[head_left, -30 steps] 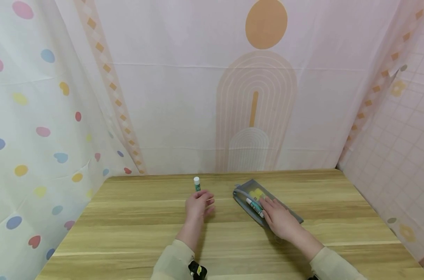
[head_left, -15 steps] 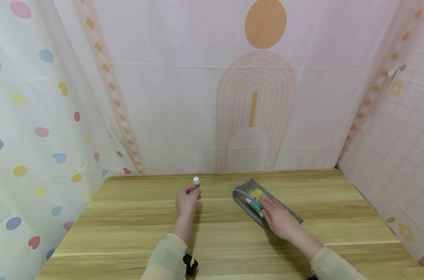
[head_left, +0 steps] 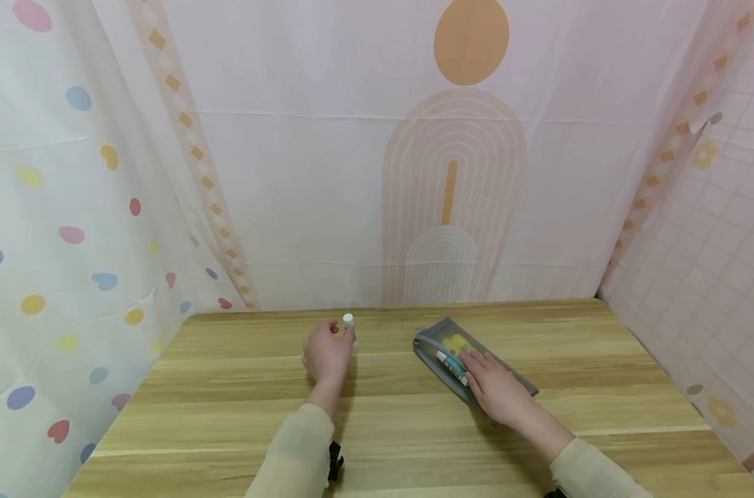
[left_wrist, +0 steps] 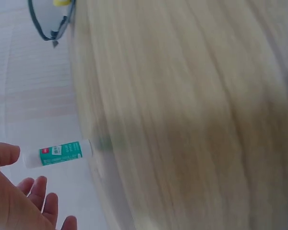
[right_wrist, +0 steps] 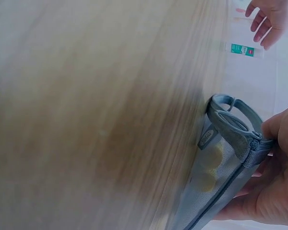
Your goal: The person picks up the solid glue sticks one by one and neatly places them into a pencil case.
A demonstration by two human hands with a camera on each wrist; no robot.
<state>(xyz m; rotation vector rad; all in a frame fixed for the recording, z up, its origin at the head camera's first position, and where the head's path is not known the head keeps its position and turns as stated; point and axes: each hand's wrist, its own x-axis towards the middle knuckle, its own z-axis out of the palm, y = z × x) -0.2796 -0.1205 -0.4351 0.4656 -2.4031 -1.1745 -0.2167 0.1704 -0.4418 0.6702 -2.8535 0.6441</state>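
Note:
In the head view a glue stick (head_left: 348,328) with a white cap stands upright near the table's back edge. My left hand (head_left: 328,351) is at its left side. In the left wrist view its fingers (left_wrist: 37,191) are loose and spread, seemingly clear of the glue stick (left_wrist: 60,154). My right hand (head_left: 498,391) rests on a grey mesh pencil case (head_left: 439,366), fingers nearly straight across it. The right wrist view shows the thumb against the pencil case (right_wrist: 228,148) near its zip. Another glue stick (head_left: 453,369) lies at the case; whether inside or on top I cannot tell.
Yellow rounded things (right_wrist: 209,167) show through the mesh of the case. The wooden table (head_left: 227,415) runs back to a white patterned curtain (head_left: 308,207), with a dotted curtain (head_left: 72,277) at the left and a checked one (head_left: 713,277) at the right.
My left hand has moved left, from the right front of the standing glue stick to its left side. It touched or passed the stick midway. My right hand and the pencil case stay put.

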